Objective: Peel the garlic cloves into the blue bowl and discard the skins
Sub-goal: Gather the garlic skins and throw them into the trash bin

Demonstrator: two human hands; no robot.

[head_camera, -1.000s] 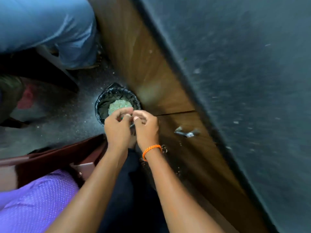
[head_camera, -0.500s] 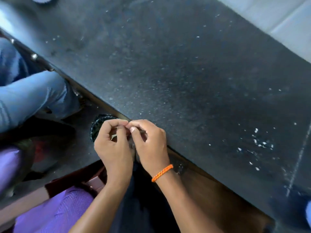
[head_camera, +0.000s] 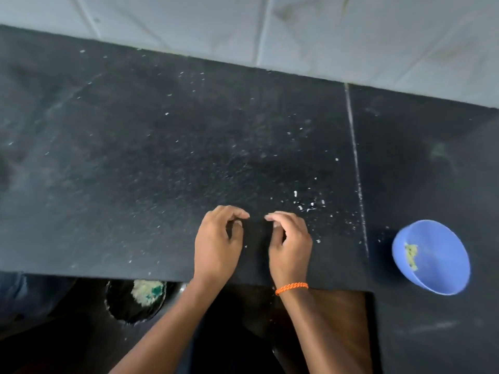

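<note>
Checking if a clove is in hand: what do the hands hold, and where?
Nothing visibly: left hand and right hand hover apart, fingers loosely curled, over the counter.

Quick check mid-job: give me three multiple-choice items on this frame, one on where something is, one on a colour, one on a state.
1. Where is the blue bowl?
A. On the counter, to the right of both hands
B. On the floor under the counter
C. Between the two hands

2. What colour is the wristband on the right hand?
A. Green
B. Orange
C. White

3. How do the hands stand?
A. Pressed together
B. Both inside the bowl
C. Apart over the counter

Answers:
1 A, it sits on the black top at the far right.
2 B, the braided band is orange.
3 C, a dark gap separates the left hand from the right.
</note>
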